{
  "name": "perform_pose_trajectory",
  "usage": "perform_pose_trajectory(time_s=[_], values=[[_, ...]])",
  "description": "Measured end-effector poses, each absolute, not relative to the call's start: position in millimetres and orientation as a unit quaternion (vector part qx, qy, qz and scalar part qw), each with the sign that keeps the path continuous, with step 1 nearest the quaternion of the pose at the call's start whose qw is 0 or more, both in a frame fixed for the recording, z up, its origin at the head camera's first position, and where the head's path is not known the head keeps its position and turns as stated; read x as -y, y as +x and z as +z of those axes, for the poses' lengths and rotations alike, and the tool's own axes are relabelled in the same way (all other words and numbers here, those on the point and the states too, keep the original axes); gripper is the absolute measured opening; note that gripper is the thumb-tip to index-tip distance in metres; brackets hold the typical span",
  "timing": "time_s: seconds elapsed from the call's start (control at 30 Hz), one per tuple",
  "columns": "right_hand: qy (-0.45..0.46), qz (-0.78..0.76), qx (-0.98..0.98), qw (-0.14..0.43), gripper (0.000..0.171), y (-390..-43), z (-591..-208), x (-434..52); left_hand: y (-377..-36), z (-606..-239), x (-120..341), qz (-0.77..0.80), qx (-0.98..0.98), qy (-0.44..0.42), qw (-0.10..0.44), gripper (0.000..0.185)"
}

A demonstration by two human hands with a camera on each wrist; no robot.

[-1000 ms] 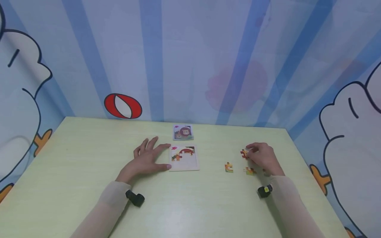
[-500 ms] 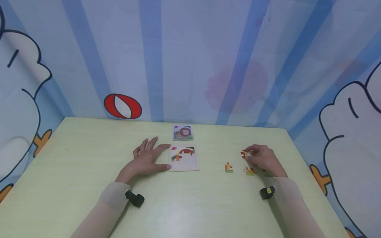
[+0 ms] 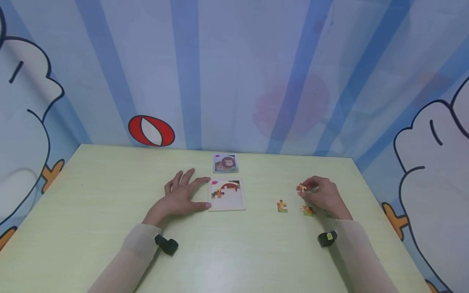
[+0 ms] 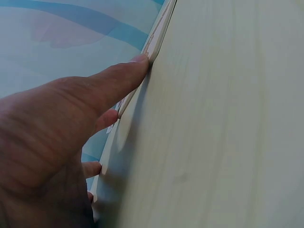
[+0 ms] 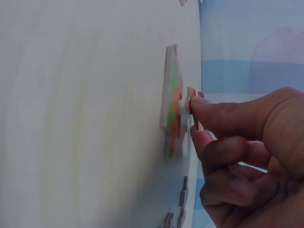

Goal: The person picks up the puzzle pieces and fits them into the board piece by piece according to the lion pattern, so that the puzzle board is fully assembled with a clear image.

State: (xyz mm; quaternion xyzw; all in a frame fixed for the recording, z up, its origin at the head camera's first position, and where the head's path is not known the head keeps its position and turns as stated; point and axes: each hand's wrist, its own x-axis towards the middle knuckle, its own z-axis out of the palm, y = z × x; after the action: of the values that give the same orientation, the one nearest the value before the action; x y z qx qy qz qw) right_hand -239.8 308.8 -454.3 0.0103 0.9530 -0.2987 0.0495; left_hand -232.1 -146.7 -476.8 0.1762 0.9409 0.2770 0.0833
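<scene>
I had one jigsaw piece (image 3: 303,188) pinched in my right hand (image 3: 322,195), lifted just off the table (image 3: 91,211) right of the puzzle tray (image 3: 226,195); my left hand (image 3: 179,194) lay flat, fingers straight, steadying the tray's edge. Picking up was in hand; next, I judged, came matching it to a gap. I could read no writing
</scene>
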Motion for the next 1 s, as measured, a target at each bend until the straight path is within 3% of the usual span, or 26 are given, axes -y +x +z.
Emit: perform_pose_trajectory(time_s=[0.37,1.0], values=[[0.008,-0.35,-0.936,0.018,0.026,-239,-451,-302,-234,-479,147,0.275,-0.942,0.177,0.079,0.081],[-0.02,-0.506,-0.859,0.074,0.024,-239,-453,-244,-233,-480,148,0.276,-0.941,0.177,0.08,0.081]])
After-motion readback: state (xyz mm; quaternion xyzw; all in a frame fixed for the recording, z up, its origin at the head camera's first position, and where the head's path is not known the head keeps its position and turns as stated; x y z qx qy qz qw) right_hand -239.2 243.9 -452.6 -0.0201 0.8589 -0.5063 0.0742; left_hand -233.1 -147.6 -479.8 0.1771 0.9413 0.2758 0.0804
